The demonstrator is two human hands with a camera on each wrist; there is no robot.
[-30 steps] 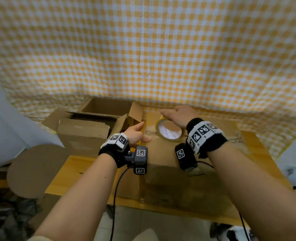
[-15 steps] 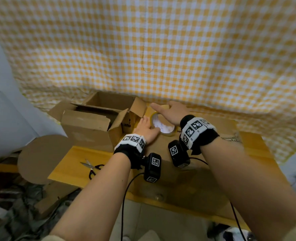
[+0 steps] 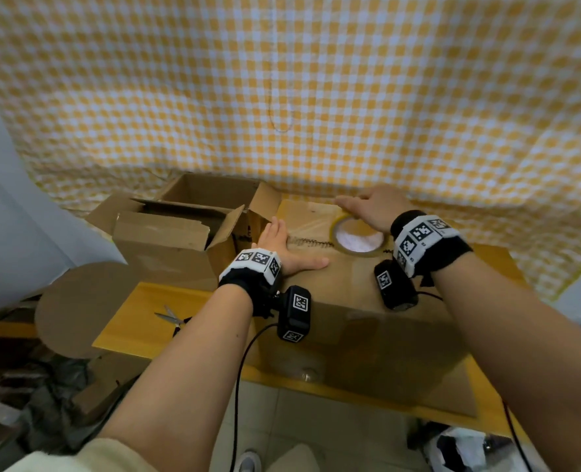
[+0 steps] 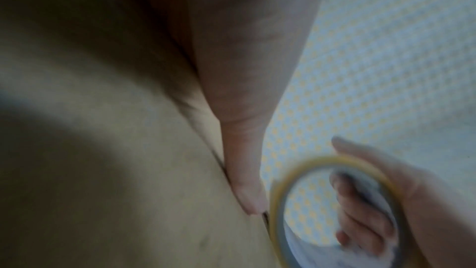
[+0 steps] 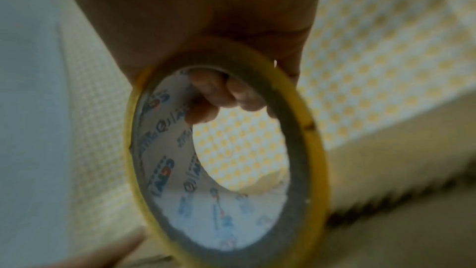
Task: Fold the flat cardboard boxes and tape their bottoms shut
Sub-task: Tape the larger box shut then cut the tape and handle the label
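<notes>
Left hand [image 3: 284,248] flat, fingers straight, pressing box [image 3: 319,277]; right hand [image 3: 376,207] grips tape roll [image 3: 357,238].

Soft, even daylight fills the head view, sharp at centre, bowed at the edges by the wide lens. Both wrist views are dimmer and motion-blurred; the tape roll [image 5: 226,154] is soft, the gingham cloth [image 4: 386,58] washed pale.
</notes>
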